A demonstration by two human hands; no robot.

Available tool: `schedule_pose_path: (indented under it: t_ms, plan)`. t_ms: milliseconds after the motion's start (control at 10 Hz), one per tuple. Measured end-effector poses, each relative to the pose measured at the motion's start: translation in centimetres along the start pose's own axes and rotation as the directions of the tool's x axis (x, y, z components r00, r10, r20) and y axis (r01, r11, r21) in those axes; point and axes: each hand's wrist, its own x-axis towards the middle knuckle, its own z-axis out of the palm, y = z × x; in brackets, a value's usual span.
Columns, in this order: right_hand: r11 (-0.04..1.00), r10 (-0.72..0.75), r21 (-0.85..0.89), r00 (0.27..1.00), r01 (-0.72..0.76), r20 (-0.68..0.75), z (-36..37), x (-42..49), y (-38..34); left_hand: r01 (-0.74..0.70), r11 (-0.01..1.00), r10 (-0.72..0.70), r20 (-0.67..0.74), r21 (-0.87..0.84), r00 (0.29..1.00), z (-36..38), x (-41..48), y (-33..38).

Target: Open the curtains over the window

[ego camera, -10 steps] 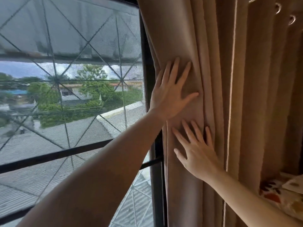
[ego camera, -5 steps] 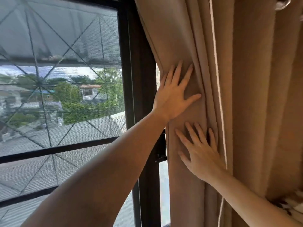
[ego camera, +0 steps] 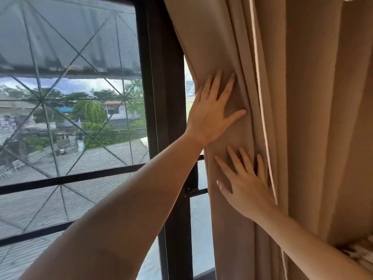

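A beige curtain (ego camera: pixel 302 118) hangs bunched in folds over the right half of the view. My left hand (ego camera: pixel 212 114) lies flat on its left edge, fingers spread, palm pressed against the cloth. Just below it my right hand (ego camera: pixel 244 184) rests flat on the same fold, fingers apart. Neither hand closes around the cloth. The window (ego camera: pixel 70 118) to the left is uncovered, with a mesh screen and crossed wires. A narrow strip of glass (ego camera: pixel 198 209) shows between the dark frame post (ego camera: pixel 165 118) and the curtain edge.
A white cord (ego camera: pixel 260 98) runs down the curtain folds. A patterned fabric (ego camera: pixel 357 253) shows at the lower right corner. Dark horizontal bars (ego camera: pixel 70 178) cross the window. Roofs and trees lie outside.
The curtain edge has shifted right with both flat hands on it, uncovering the dark frame post and a strip of glass. The view has swung right too.
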Motion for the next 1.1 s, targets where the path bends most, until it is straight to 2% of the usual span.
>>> schedule_pose_path:
  t_ms: [300, 600, 800, 900, 1000, 1100]
  plan:
    - [0.999, 0.022, -0.032, 1.0, -0.022, 0.011, -0.4, -0.9, -5.2, -0.087, 0.992, 0.089, -0.011, 0.093, 0.996, -3.9, -2.8, -2.8]
    - [0.992, 0.114, -0.055, 0.993, -0.114, -0.012, -1.7, -1.6, -14.4, -0.181, 0.983, 0.18, 0.011, 0.02, 0.984, -10.0, -6.7, -7.7]
    - [0.986, 0.144, -0.081, 0.989, -0.145, -0.021, -2.9, -2.5, -21.3, -0.148, 0.989, 0.149, 0.017, -0.021, 0.989, -14.2, -10.0, -11.5]
    - [0.986, 0.157, -0.064, 0.988, -0.157, 0.004, -3.9, -3.0, -24.4, -0.125, 0.99, 0.131, 0.077, -0.072, 0.988, -16.2, -11.7, -13.2]
    - [0.99, 0.118, -0.072, 0.993, -0.118, 0.0, -4.9, -3.7, -27.4, -0.113, 0.992, 0.119, 0.108, -0.059, 0.987, -18.7, -13.7, -14.4]
    - [0.995, 0.076, -0.062, 0.997, -0.077, -0.015, -5.6, -3.9, -29.4, -0.118, 0.993, 0.119, 0.059, -0.021, 0.991, -20.7, -15.3, -15.3]
